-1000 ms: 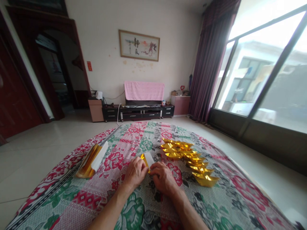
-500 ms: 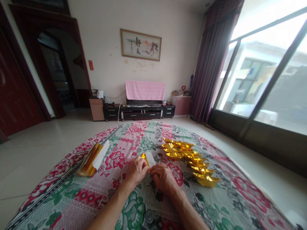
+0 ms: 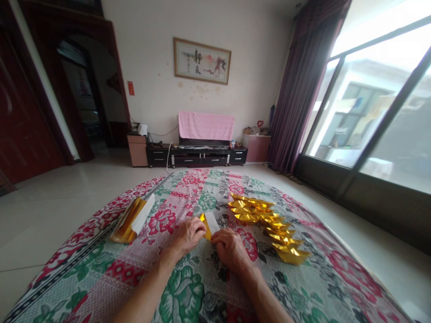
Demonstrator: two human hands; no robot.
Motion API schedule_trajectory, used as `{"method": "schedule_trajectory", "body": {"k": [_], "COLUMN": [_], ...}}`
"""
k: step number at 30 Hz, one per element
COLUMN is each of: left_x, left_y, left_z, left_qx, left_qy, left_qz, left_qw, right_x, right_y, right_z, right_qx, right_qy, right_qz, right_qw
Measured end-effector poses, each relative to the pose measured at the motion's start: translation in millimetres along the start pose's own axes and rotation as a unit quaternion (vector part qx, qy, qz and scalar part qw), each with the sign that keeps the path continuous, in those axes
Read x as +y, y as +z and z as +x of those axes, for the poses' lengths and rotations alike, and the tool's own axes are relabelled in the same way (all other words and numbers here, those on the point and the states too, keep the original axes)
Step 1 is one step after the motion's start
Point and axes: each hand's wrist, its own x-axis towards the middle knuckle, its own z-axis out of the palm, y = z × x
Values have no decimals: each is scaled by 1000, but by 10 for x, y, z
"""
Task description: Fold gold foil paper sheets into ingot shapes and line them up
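A partly folded sheet of gold foil paper (image 3: 212, 223), white on one side and gold on the other, lies on the cloth between my hands. My left hand (image 3: 189, 234) has its fingers bent together at the sheet's left gold edge. On the sheet's near right corner, my right hand (image 3: 230, 246) is closed with its fingertips pinching the paper. Folded gold paper ingots (image 3: 257, 217) stand in an overlapping row to the right. On the left lies a stack of gold and white paper sheets (image 3: 133, 220).
A flowered cloth (image 3: 182, 296) covers the round table under my hands. Beyond it stand a low black TV cabinet (image 3: 202, 158) and a screen draped with a pink towel (image 3: 206, 125). A purple curtain (image 3: 299, 89) hangs beside the large window on the right.
My left hand has shifted slightly left along the paper, showing more of its gold edge. My right hand stays at the near right corner. The view has tilted a little.
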Motion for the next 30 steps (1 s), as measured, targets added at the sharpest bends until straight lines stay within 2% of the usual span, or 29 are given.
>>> {"method": "schedule_trajectory", "body": {"k": [7,14,21,25,28,30], "left_x": [-31,121,172,125,49,-1], "left_y": [-2,31,43,24,18,32], "left_z": [0,-50,-37,-60,-79,-77], "left_qx": [-2,49,39,42,102,154], "left_qy": [-3,-16,-38,-21,-13,-33], "left_qz": [-33,34,44,9,-16,-4], "left_qw": [999,998,998,999,995,987], "right_x": [-6,9,-16,-36,-45,-57], "right_y": [-4,9,-5,-13,-17,-26], "right_z": [8,9,15,13,11,10], "right_qx": [3,6,8,5,2,-1], "right_qy": [-3,-11,-21,-9,-2,-4], "right_qz": [8,0,7,4,1,-9], "right_qw": [1000,1000,1000,1000,1000,1000]}}
